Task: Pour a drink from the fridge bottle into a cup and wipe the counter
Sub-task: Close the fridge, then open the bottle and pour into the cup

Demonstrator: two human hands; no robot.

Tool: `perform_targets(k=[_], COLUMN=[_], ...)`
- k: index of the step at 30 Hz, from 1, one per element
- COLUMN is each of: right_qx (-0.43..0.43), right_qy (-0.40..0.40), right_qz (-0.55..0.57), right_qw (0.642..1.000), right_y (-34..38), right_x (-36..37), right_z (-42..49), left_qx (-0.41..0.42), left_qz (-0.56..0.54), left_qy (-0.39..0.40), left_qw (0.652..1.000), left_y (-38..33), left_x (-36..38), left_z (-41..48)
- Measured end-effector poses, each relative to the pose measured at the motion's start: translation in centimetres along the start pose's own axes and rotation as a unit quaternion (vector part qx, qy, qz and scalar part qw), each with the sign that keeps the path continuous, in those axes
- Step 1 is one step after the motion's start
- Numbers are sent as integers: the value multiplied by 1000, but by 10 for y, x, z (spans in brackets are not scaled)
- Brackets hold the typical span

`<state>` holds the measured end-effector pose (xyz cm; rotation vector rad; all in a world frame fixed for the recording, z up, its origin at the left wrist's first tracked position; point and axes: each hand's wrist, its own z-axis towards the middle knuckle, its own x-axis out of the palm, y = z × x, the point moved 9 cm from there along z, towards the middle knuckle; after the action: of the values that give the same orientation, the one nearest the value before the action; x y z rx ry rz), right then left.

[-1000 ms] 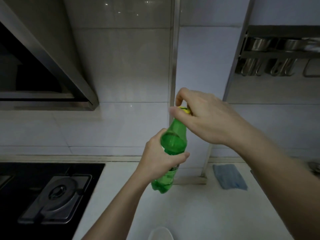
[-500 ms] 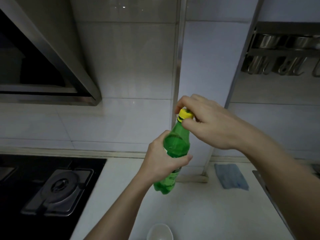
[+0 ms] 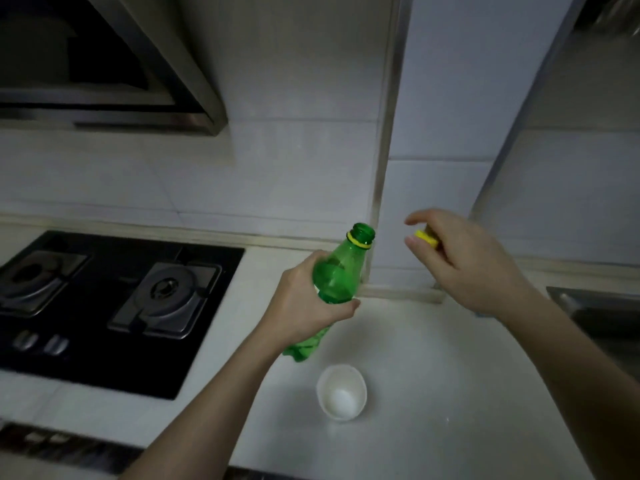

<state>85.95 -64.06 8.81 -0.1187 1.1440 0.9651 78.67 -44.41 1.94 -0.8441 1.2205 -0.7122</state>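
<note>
Gripping the green bottle (image 3: 337, 275) in my left hand (image 3: 304, 306) and pinching its yellow cap (image 3: 426, 238) in my right hand (image 3: 464, 261), I judge opening done, while the white cup (image 3: 341, 391) near the counter (image 3: 433, 375)'s front edge looks unfilled, pouring and wiping left.

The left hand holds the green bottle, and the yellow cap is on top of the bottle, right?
Not quite. The left hand does hold the green bottle, but the yellow cap is off it. The head view shows the bottle's mouth open and the cap pinched in the right hand, beside the bottle.
</note>
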Motion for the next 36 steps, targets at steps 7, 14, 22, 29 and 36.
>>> perform_targets(k=[7,14,22,29,36], right_qx=[179,237,237,245,255], right_qy=[149,183,145,180,218], right_qz=[-31,-27,-35,-57,-80], right_qw=[972,954,960,951,939], right_y=[-111,-150,-144,-141,-140], right_x=[162,247,273,280,282], right_z=[-123,-212,-248,-250,-261], left_qx=[-80,-100,-69,-15,24], left_qz=[110,197,309,383,416], left_qy=[7,58,96,142,159], left_qw=[991,974,944,913,895], left_y=[83,133,148,149,144], left_x=[11,33,40,49,53], left_z=[-41,-80,-94,-96,-97])
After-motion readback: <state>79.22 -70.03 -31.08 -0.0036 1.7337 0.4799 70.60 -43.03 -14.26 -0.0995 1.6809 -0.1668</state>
